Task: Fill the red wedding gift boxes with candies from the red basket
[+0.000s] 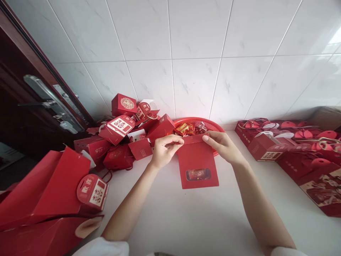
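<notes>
On the white surface (pixel 170 217), a flat red gift bag (pixel 197 167) lies with its lower part resting down and a small clear window showing something red inside. The left hand (pixel 165 151) and right hand (pixel 221 145) hold its top fold from either side, fingers clamped on the paper. Near the left forearm lie large red bags (pixel 53 188) with a round tag. Past the hands sits a round red plastic basket (pixel 210 124) holding wrapped sweets (pixel 185 129), its rim just behind the bag. To the left is a heap of red boxes (pixel 119 133), and to the right, rows of red boxes (pixel 295 149) with cord handles. Behind stand a white tiled wall (pixel 191 53) and a dark door (pixel 39 103) with a metal handle.
</notes>
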Motion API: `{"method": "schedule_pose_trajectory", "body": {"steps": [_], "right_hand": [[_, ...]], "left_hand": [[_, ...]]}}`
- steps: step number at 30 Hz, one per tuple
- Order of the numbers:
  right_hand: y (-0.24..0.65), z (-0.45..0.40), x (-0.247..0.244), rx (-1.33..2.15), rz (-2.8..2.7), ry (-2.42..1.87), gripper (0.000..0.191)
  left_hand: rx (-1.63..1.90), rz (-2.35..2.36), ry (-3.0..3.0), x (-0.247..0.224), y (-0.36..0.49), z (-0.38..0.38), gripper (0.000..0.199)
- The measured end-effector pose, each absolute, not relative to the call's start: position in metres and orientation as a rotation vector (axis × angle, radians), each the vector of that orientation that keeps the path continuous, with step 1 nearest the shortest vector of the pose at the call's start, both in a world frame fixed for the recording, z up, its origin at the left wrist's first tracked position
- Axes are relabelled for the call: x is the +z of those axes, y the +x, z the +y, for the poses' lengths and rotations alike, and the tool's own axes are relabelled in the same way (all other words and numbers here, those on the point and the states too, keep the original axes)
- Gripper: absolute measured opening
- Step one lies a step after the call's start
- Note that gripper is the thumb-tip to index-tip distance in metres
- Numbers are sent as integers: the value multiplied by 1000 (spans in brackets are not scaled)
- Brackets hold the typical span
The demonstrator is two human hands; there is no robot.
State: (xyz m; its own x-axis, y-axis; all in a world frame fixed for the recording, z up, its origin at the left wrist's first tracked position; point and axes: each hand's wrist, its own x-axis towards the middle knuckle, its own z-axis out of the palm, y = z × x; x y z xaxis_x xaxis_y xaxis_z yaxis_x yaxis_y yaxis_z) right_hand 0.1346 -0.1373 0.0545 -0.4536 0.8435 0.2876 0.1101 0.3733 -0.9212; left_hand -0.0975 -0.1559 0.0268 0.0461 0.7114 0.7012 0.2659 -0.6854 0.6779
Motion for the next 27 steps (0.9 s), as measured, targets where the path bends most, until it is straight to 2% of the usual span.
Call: {"method": "schedule_pose_trajectory", "body": {"steps": [4, 7, 11, 16, 23, 27], "right_hand": [[132, -135, 50, 1105, -1780, -830, 55], [133, -134, 49, 1091, -1751, -817, 55], [135, -135, 51, 1062, -1697, -804, 50], [137, -137, 54, 1040, -1683, -779, 45], [146, -137, 60, 1107, -1789, -699, 32], [163, -136, 63, 970, -1823, -701, 25]], "left_hand": [[1664, 911, 1964, 26, -97, -157, 10], [1532, 827, 1918, 25, -102, -158, 9], [1484, 769, 1781, 24, -104, -156, 21], [1540, 990, 1643, 25, -95, -155, 34], [1470, 1058, 1732, 25, -90, -163, 27], [1352, 980, 1733, 22, -87, -162, 30]]}}
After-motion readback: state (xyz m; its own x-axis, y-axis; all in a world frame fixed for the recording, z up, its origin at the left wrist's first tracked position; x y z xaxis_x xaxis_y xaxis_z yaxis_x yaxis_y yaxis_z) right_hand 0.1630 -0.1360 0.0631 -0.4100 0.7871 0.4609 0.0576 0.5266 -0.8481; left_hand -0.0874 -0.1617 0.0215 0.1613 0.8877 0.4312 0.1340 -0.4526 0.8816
